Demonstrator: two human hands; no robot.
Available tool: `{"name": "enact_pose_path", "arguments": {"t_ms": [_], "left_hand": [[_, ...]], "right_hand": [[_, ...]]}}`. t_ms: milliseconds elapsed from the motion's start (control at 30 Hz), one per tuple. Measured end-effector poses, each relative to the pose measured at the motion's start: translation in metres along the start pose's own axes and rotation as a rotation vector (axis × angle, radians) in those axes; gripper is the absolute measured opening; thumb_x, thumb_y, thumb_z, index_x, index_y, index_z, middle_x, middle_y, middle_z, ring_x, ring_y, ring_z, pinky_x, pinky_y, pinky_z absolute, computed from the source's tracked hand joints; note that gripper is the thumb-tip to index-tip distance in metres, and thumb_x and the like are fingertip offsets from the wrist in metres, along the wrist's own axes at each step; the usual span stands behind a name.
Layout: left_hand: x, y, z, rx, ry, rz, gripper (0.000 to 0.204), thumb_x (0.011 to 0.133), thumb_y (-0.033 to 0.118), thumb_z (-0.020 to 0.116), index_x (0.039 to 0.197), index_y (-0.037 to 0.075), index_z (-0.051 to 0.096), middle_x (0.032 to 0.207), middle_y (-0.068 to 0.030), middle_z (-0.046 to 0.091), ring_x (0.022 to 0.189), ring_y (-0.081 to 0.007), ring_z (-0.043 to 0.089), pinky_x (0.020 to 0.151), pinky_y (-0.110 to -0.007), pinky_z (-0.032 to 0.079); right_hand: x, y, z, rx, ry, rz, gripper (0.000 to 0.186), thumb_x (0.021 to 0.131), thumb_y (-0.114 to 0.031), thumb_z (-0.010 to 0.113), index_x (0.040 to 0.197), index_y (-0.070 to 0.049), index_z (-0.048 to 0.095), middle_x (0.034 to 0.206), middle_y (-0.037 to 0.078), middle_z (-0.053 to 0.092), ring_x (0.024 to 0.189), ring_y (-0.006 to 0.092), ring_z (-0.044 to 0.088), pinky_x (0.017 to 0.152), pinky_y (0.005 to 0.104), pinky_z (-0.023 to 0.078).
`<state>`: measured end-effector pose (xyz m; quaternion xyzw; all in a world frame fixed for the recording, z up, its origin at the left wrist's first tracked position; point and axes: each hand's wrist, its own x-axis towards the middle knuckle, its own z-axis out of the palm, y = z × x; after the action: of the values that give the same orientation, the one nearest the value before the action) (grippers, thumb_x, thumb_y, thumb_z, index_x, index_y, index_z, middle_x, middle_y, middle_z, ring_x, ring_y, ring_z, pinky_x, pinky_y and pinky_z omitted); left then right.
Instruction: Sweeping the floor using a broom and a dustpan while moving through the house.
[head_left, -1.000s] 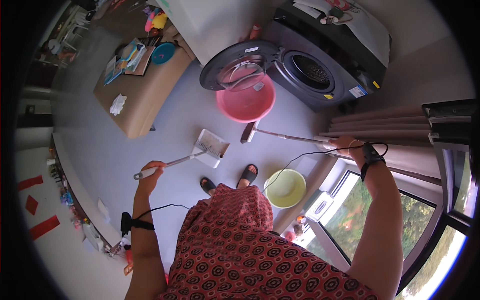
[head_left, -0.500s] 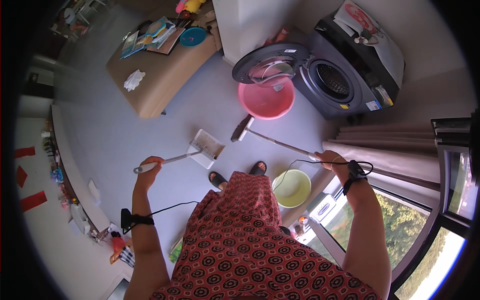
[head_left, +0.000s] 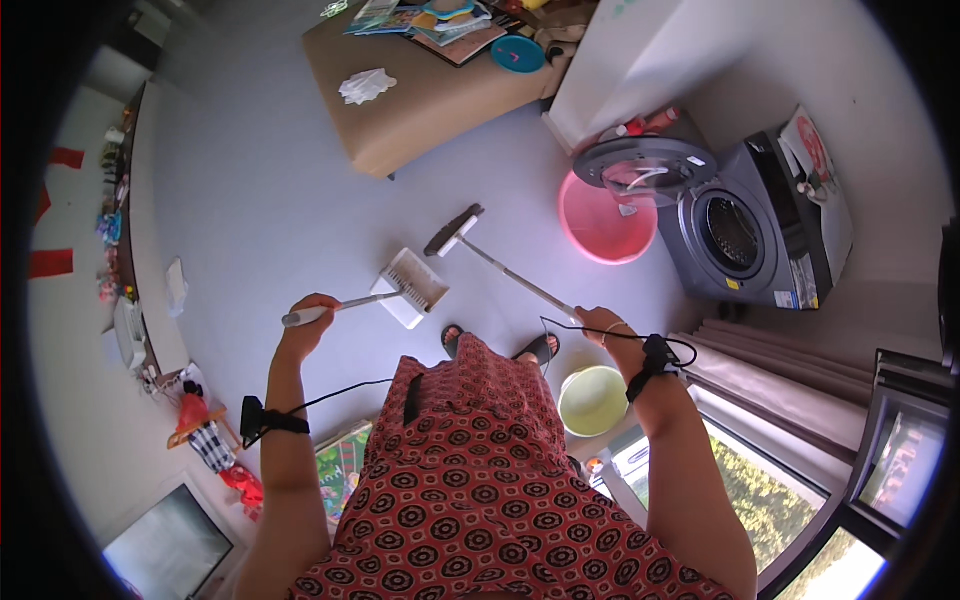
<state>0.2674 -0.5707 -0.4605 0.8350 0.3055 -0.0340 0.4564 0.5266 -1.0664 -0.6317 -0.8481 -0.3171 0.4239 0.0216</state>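
My left hand is wrapped round the grey handle of a white dustpan. The pan rests on the grey floor with its comb-like teeth showing and some dirt inside it. In my right hand is the long pale handle of a broom. The broom's dark bristle head touches the floor just beyond the dustpan, up and to its right. A small gap of floor lies between them. Both wrists carry black strapped devices with cables.
A pink basin stands under the open door of a dark washing machine at the right. A pale green basin is by my right foot. Ahead, a tan couch holds books, a tissue and a teal lid. A low shelf runs along the left wall.
My view has turned, so the couch and washing machine sit further right. The broom head has shifted left, nearer the dustpan, and my right hand has come inward. Both hands keep their holds.
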Motion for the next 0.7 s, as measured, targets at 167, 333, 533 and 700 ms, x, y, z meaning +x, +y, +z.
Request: {"name": "enact_pose_path", "arguments": {"t_ms": [167, 333, 533, 700], "left_hand": [[-0.016, -0.062, -0.021, -0.114, 0.122, 0.013, 0.012, 0.086, 0.004, 0.063, 0.096, 0.007, 0.069, 0.086, -0.0009, 0.064, 0.075, -0.0101, 0.056, 0.067, -0.025, 0.047], [-0.036, -0.092, -0.056, -0.158, 0.211, -0.116, 0.014, 0.087, 0.005, 0.062, 0.098, 0.007, 0.07, 0.09, -0.0014, 0.067, 0.078, -0.009, 0.056, 0.071, -0.025, 0.046], [-0.049, -0.13, -0.09, -0.276, 0.337, -0.116, 0.015, 0.087, 0.003, 0.061, 0.099, 0.006, 0.07, 0.091, -0.0024, 0.068, 0.079, -0.0089, 0.056, 0.07, -0.024, 0.046], [-0.089, -0.15, -0.105, -0.321, 0.405, -0.181, 0.014, 0.086, 0.002, 0.061, 0.096, 0.006, 0.07, 0.088, -0.0015, 0.067, 0.076, -0.0085, 0.057, 0.069, -0.024, 0.048]], "right_hand": [[0.013, -0.052, 0.006, 0.061, 0.093, 0.03, 0.036, 0.092, -0.015, 0.047, 0.128, -0.011, 0.05, 0.091, 0.025, 0.067, 0.092, 0.0419, 0.066, 0.079, 0.0514, 0.052], [-0.005, -0.079, -0.028, 0.091, 0.146, 0.062, 0.048, 0.091, -0.025, 0.055, 0.137, -0.017, 0.046, 0.095, 0.025, 0.067, 0.092, 0.0436, 0.065, 0.081, 0.0513, 0.051], [0.002, -0.069, -0.075, 0.1, 0.279, 0.061, 0.047, 0.09, -0.024, 0.061, 0.135, -0.02, 0.048, 0.108, 0.02, 0.067, 0.1, 0.0417, 0.063, 0.086, 0.0506, 0.049], [0.059, -0.101, -0.127, 0.044, 0.361, 0.056, 0.028, 0.092, -0.027, 0.057, 0.117, -0.015, 0.054, 0.105, 0.024, 0.065, 0.098, 0.0436, 0.062, 0.083, 0.0531, 0.048]]}}
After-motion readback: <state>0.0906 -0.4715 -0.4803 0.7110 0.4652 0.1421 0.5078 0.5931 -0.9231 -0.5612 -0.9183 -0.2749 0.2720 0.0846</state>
